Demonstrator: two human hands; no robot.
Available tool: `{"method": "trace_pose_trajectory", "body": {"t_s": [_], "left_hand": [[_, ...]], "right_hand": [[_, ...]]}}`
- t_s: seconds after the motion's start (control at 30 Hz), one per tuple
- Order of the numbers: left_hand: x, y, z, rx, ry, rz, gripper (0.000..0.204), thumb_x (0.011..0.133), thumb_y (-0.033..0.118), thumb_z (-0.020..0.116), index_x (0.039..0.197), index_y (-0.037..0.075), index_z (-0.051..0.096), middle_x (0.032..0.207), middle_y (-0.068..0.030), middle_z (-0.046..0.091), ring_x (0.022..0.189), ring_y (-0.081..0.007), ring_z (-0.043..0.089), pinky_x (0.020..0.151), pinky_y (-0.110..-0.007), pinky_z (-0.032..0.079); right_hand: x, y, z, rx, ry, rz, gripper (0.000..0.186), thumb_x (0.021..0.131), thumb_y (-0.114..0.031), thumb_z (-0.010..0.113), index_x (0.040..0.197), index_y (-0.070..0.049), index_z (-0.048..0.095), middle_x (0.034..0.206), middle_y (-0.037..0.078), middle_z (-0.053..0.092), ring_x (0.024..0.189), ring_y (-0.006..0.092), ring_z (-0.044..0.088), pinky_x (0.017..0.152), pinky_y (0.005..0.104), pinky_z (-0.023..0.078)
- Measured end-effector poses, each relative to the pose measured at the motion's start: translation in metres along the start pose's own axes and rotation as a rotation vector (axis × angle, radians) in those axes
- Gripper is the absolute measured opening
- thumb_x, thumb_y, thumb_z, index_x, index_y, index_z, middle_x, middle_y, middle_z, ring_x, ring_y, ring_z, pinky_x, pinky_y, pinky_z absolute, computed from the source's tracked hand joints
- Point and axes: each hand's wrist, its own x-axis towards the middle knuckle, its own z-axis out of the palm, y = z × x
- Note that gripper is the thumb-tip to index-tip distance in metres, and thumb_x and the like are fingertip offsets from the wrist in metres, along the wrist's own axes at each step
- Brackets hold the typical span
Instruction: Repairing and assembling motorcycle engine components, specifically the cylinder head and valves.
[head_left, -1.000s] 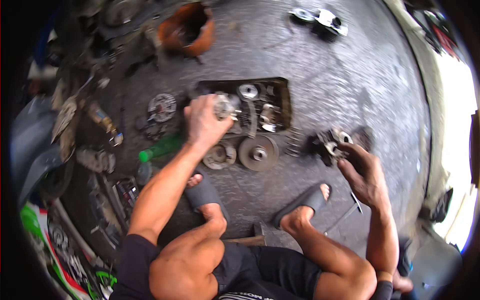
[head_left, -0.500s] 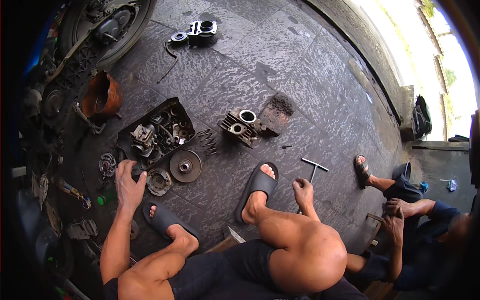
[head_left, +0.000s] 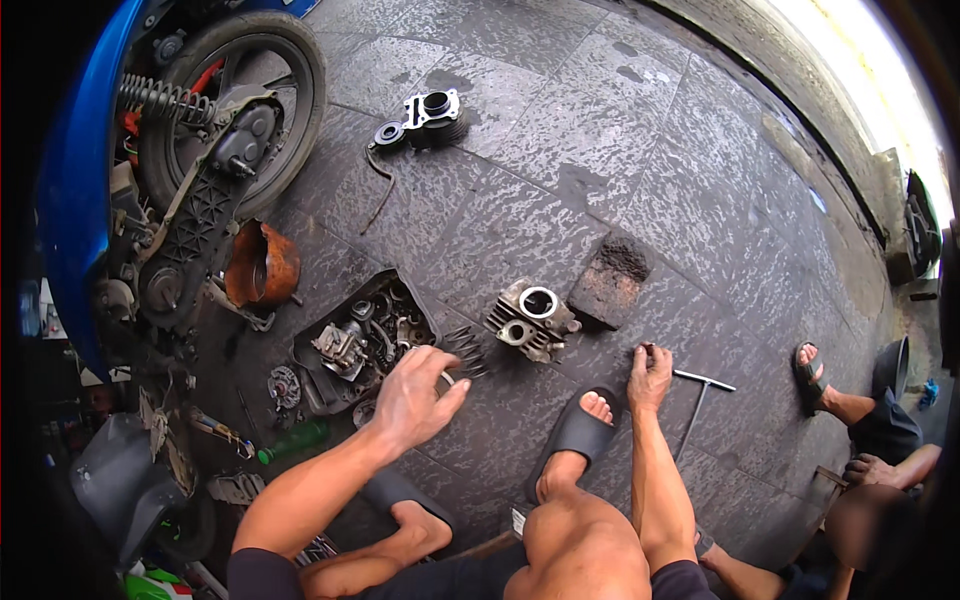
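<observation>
1. Tray (head_left: 312, 372) of engine parts sits on the floor (head_left: 600, 130) just ahead of your left foot, dark and shallow, crowded with small metal pieces; it keeps loose parts from scattering across the paving.
2. Your left hand (head_left: 415, 400) hovers at the tray's near right corner, fingers spread and loosely curled. I cannot tell whether it has hold of anything; a small ring-like piece shows by the fingertips, but contact is unclear.
3. Your right hand (head_left: 650, 378) is planted on the floor, fingers bent down, at one end of a T-handled wrench (head_left: 700, 392). It looks to be touching the tip of the crossbar rather than gripping it.
4. Cylinder head (head_left: 533, 318) lies between your two hands, just beyond your right sandal (head_left: 577, 435), with a finned part (head_left: 462, 350) beside it on the tray side. A rough dark block (head_left: 612, 282) sits just to its right.
5. Farther off, a second engine piece (head_left: 433, 112) and a round part lie well apart from the rest, near the scooter wheel (head_left: 225, 100).
6. A rusty orange bowl (head_left: 262, 265) stands tilted between the wheel and the tray.
7. Left of the tray the floor is cluttered: a gear disc (head_left: 284, 385), a green bottle (head_left: 297, 441), tools and the scooter's drive case. Little room there.
8. Open paving lies ahead and to the right of the cylinder head, up toward the kerb.
9. Another person's sandalled foot (head_left: 812, 368) and hand sit at the far right, near the wrench's long end, so that side is tight.
</observation>
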Motion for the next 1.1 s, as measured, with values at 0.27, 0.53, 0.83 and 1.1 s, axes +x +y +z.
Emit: {"method": "trace_pose_trajectory", "body": {"t_s": [0.27, 0.53, 0.83, 1.1], "left_hand": [[0.062, 0.013, 0.069, -0.165, 0.206, -0.03, 0.033, 0.08, 0.014, 0.073, 0.108, -0.003, 0.065, 0.106, -0.0181, 0.062, 0.099, -0.0347, 0.061, 0.089, -0.042, 0.049], [0.075, 0.0, 0.089, -0.055, 0.214, 0.031, 0.067, 0.077, 0.031, 0.078, 0.128, -0.003, 0.053, 0.122, -0.0231, 0.054, 0.11, -0.0385, 0.054, 0.096, -0.047, 0.045], [0.086, 0.001, 0.102, -0.071, 0.164, 0.009, 0.075, 0.076, 0.033, 0.082, 0.135, 0.001, 0.048, 0.125, -0.0205, 0.052, 0.112, -0.0381, 0.05, 0.096, -0.05, 0.043], [0.087, 0.001, 0.114, 0.008, 0.18, -0.02, 0.073, 0.083, 0.045, 0.077, 0.132, -0.001, 0.05, 0.124, -0.0209, 0.051, 0.111, -0.0368, 0.049, 0.095, -0.05, 0.04]], "right_hand": [[0.055, -0.084, -0.032, 0.129, -0.434, 0.078, 0.026, 0.097, -0.013, 0.059, 0.118, 0.001, 0.066, 0.079, 0.01, 0.069, 0.068, 0.0167, 0.063, 0.068, 0.0338, 0.051], [0.098, -0.197, -0.026, 0.204, -0.807, 0.0, 0.02, 0.087, -0.005, 0.066, 0.105, 0.002, 0.065, 0.078, 0.013, 0.067, 0.067, 0.016, 0.062, 0.062, 0.032, 0.05], [0.129, -0.21, -0.002, 0.339, -1.151, -0.293, 0.027, 0.086, -0.001, 0.062, 0.112, 0.004, 0.064, 0.095, 0.021, 0.068, 0.089, 0.0429, 0.067, 0.079, 0.0448, 0.055], [0.148, -0.204, 0.013, 0.296, -1.365, -0.255, 0.02, 0.088, -0.007, 0.067, 0.105, 0.003, 0.064, 0.094, 0.02, 0.068, 0.088, 0.041, 0.067, 0.074, 0.0474, 0.054]]}}
